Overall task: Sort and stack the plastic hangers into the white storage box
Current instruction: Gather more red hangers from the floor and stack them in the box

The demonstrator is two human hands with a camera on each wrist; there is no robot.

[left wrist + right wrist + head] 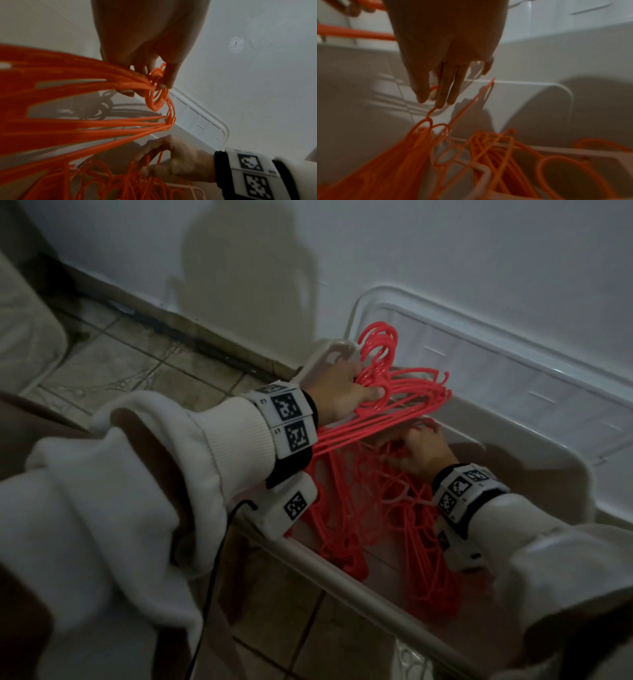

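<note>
While the left hand grips a bunch of coral-red plastic hangers at the necks, fingers curled round them, hooks fanned above the fist, the bunch sits over the far-left corner of the white plastic storage box. Bars of the bunch run back under the left wrist. Right hand is lower, inside the box, fingertips pinching one thin hanger out of the loose tangled pile of red hangers on the box bottom. White box lid leans on the white wall behind. Box stands on a tiled floor. Both sleeves cream, marker bands on wrists.
</note>
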